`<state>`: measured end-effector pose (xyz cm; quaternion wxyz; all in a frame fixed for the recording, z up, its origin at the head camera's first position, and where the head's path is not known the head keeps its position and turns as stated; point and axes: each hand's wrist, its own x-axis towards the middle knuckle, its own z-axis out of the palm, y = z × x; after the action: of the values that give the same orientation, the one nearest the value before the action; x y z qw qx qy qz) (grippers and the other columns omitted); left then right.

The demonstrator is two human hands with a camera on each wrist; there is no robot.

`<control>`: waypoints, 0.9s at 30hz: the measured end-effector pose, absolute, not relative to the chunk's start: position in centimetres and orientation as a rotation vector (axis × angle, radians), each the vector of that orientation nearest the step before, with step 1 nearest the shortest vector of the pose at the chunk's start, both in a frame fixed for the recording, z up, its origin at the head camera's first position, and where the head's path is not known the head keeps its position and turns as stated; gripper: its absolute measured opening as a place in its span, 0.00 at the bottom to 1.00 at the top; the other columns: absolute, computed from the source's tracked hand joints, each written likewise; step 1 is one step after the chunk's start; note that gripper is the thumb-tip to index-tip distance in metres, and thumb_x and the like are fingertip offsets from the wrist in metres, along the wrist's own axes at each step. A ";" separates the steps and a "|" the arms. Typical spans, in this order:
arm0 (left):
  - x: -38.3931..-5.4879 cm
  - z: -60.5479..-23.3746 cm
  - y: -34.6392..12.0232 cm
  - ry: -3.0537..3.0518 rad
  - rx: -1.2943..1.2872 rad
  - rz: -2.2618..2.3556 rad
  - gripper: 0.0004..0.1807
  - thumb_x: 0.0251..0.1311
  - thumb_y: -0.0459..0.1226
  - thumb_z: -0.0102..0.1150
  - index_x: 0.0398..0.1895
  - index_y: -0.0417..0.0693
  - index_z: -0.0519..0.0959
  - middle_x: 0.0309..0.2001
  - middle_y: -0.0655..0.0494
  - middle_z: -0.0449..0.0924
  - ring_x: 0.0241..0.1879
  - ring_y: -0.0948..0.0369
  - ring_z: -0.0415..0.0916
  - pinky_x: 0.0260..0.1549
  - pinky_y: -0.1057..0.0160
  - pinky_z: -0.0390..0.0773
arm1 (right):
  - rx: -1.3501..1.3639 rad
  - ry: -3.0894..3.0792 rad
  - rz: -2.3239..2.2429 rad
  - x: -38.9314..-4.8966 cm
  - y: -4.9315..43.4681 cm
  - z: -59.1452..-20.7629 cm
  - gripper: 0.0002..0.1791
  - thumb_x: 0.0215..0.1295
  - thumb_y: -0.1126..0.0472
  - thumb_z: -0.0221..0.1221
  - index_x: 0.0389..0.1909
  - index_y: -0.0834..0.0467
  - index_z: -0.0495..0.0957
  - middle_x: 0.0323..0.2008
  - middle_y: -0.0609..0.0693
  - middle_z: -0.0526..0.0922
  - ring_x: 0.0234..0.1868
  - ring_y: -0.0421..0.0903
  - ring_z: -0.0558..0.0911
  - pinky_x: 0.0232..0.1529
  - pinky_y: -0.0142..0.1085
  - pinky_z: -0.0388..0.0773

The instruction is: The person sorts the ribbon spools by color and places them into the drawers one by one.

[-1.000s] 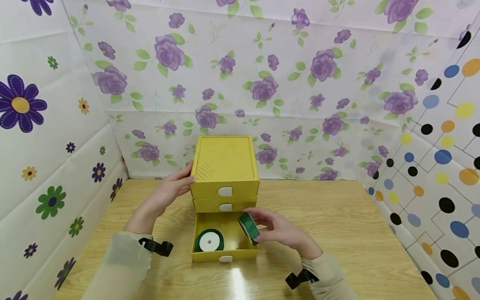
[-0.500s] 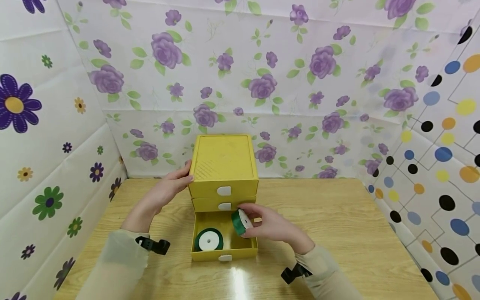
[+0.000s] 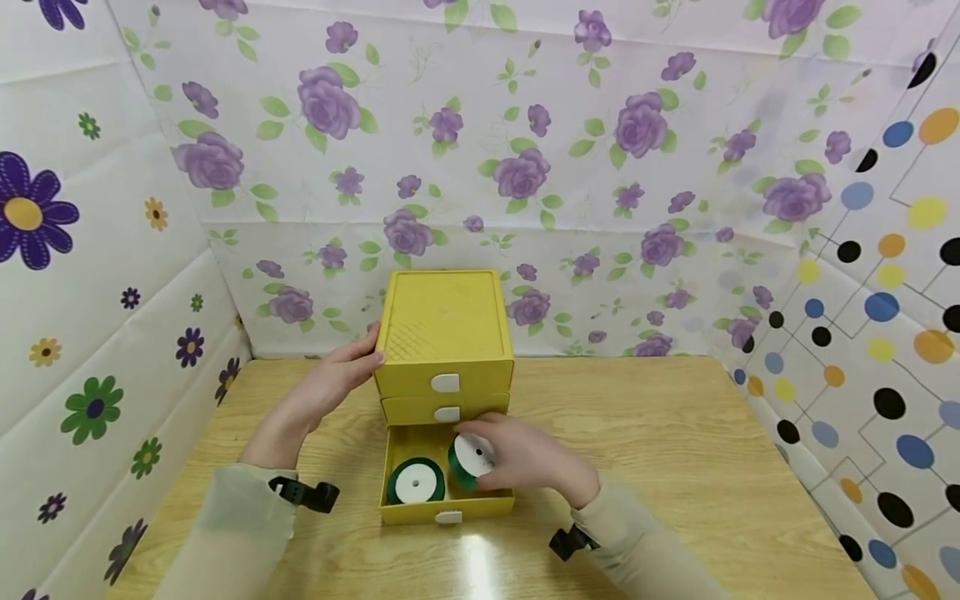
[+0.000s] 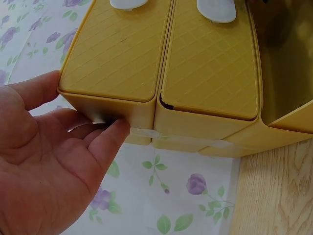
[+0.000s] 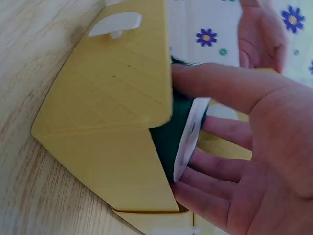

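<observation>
A yellow drawer cabinet (image 3: pixel 446 317) with white tabs stands on the table, its bottom drawer (image 3: pixel 487 507) pulled out. My left hand (image 3: pixel 326 390) rests against the cabinet's left side; in the left wrist view that hand (image 4: pixel 54 161) touches the side wall with thumb and fingertips. Between thumb and fingers, my right hand (image 3: pixel 532 457) holds a green ribbon spool (image 3: pixel 468 458) with a white face, tilted inside the drawer's right half. Seen from the right wrist, the spool (image 5: pixel 173 132) is partly hidden behind the drawer front. A second green ribbon spool (image 3: pixel 416 482) lies flat at the drawer's left.
Two upper drawers (image 3: pixel 444 398) are pushed in above the pulled-out one. Wooden tabletop (image 3: pixel 637 433) extends on both sides of the cabinet. Flowered cloth (image 3: pixel 570 283) hangs behind, and dotted cloth (image 3: pixel 855 350) lines the right side.
The right hand has carried its ribbon spool leftward and into the drawer, turning the white face upward. The left hand has stayed on the cabinet's side.
</observation>
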<state>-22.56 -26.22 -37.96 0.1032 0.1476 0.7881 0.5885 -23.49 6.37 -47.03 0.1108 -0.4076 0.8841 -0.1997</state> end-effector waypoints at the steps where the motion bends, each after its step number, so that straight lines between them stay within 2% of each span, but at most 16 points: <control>1: -22.6 -37.9 -26.3 2.324 0.438 1.738 0.39 0.87 0.40 0.44 0.86 0.37 0.36 0.87 0.43 0.26 0.85 0.46 0.24 0.80 0.38 0.43 | -1.211 2.597 -0.540 -23.5 6.1 -47.0 0.42 0.62 0.52 0.74 0.78 0.49 0.73 0.70 0.51 0.77 0.61 0.43 0.79 0.54 0.37 0.81; 5: -22.6 -38.0 -26.3 2.322 0.439 1.739 0.39 0.87 0.41 0.44 0.86 0.37 0.36 0.87 0.43 0.25 0.85 0.47 0.24 0.80 0.39 0.43 | -1.282 2.589 -0.407 -23.7 5.2 -47.2 0.40 0.60 0.58 0.75 0.76 0.50 0.76 0.68 0.51 0.78 0.58 0.42 0.79 0.50 0.33 0.80; 10: -22.6 -38.0 -26.3 2.320 0.431 1.743 0.40 0.87 0.40 0.44 0.86 0.37 0.36 0.86 0.42 0.25 0.85 0.46 0.24 0.80 0.38 0.44 | -1.390 2.589 -0.288 -23.7 4.5 -47.5 0.37 0.57 0.64 0.76 0.71 0.51 0.80 0.63 0.47 0.82 0.58 0.42 0.81 0.51 0.32 0.81; 18: -22.6 -38.2 -26.3 2.324 0.440 1.746 0.40 0.87 0.40 0.44 0.86 0.36 0.36 0.86 0.42 0.26 0.85 0.46 0.24 0.80 0.38 0.44 | -1.544 2.601 -0.102 -23.8 4.0 -48.8 0.31 0.62 0.60 0.77 0.67 0.46 0.83 0.60 0.43 0.84 0.61 0.45 0.81 0.62 0.37 0.79; 27: -22.5 -38.2 -26.3 2.331 0.438 1.743 0.40 0.87 0.41 0.44 0.86 0.37 0.36 0.86 0.42 0.26 0.85 0.46 0.24 0.80 0.38 0.44 | -1.562 2.595 -0.059 -23.6 3.9 -48.8 0.30 0.62 0.63 0.75 0.66 0.45 0.85 0.60 0.41 0.85 0.61 0.44 0.81 0.65 0.37 0.77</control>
<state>-22.53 -26.33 -38.21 0.0986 0.1481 0.7881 0.5893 -23.58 3.94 -48.80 0.0561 -0.5148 0.8553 -0.0194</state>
